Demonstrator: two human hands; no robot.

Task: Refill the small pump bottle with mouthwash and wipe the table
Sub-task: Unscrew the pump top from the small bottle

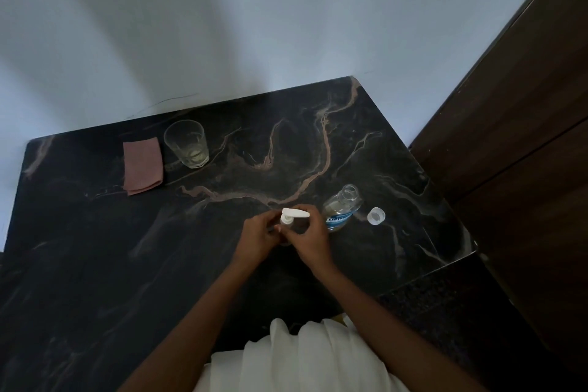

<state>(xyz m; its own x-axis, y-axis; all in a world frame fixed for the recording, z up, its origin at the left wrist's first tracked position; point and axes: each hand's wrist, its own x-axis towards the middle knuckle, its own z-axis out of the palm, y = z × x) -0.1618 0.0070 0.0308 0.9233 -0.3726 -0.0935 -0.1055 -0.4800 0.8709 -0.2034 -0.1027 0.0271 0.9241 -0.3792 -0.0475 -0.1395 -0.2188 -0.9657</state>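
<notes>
The small clear pump bottle (289, 220) with a white pump head stands upright on the dark marble table (95, 248), mostly hidden by my hands. My left hand (257, 238) wraps its body from the left. My right hand (310, 240) grips it from the right, fingers just under the pump head. The mouthwash bottle (341, 207), clear with a blue label, stands uncapped just right of my right hand. Its clear cap (376, 216) lies on the table further right. A folded pink cloth (142, 165) lies at the far left.
A clear drinking glass (187, 143) stands beside the cloth at the back. A white wall runs behind the table, and a dark wooden door or cabinet (515, 105) stands to the right. The table's right edge is close to the cap.
</notes>
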